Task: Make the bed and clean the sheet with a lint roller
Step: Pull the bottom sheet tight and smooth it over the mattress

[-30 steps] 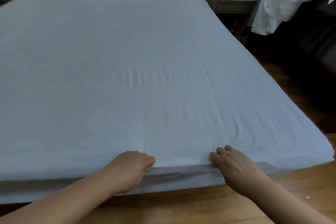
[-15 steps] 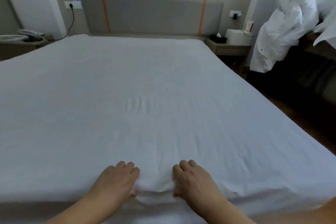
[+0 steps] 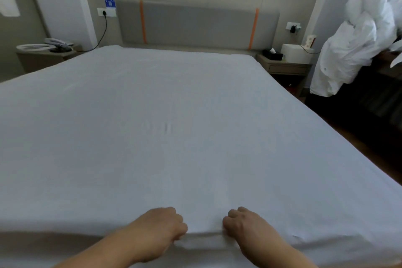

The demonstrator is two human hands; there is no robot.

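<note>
1. Head view: A white bed sheet (image 3: 195, 137) is seen spread over the mattress, its long axis running away from the person toward the grey headboard (image 3: 198, 25). At the foot edge, the left hand (image 3: 158, 230) and the right hand (image 3: 245, 228) are placed side by side, near each other, both with fingers curled into the hem, which appears to be gripped and bunched between them.

2. Head view: The sheet lies ahead of both hands, neither one nearer to it than the other; a small crease (image 3: 166, 127) is left near the middle, straight ahead of the hands. The next pull is judged to be toward the person, along the bed's length.

3. Head view: No lint roller can be seen. A white duvet (image 3: 356, 43) is heaped well to the right, apart from the bed.

4. Head view: On the right nightstand (image 3: 287, 67), a black tissue box (image 3: 272, 54) is shown with a tissue standing in it; a telephone (image 3: 55, 42) rests on the left nightstand (image 3: 41, 59).
</note>
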